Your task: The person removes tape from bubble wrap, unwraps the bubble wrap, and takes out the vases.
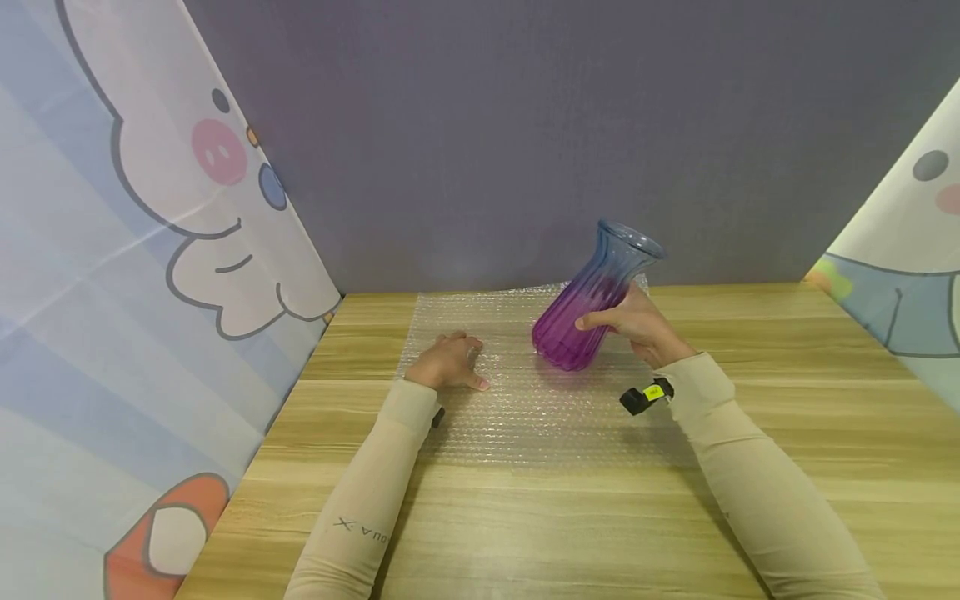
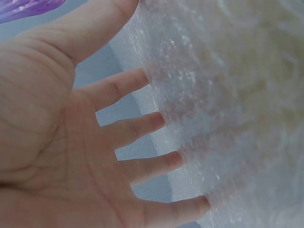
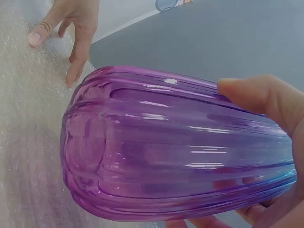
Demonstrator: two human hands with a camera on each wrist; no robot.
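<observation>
A ribbed glass vase, purple at the base and blue at its flared rim, leans to the right in my right hand. In the right wrist view the thumb lies along one side of the vase, and fingers show through the glass from the other side. Beneath it, a sheet of clear bubble wrap lies spread on the table. My left hand rests on the left part of this sheet. Its fingers are spread, and the fingertips touch the wrap in the left wrist view.
The wooden table ends at a dark grey panel along the back. A cartoon-printed curtain hangs on the left, with another printed sheet on the right. The wrap reaches back to the panel.
</observation>
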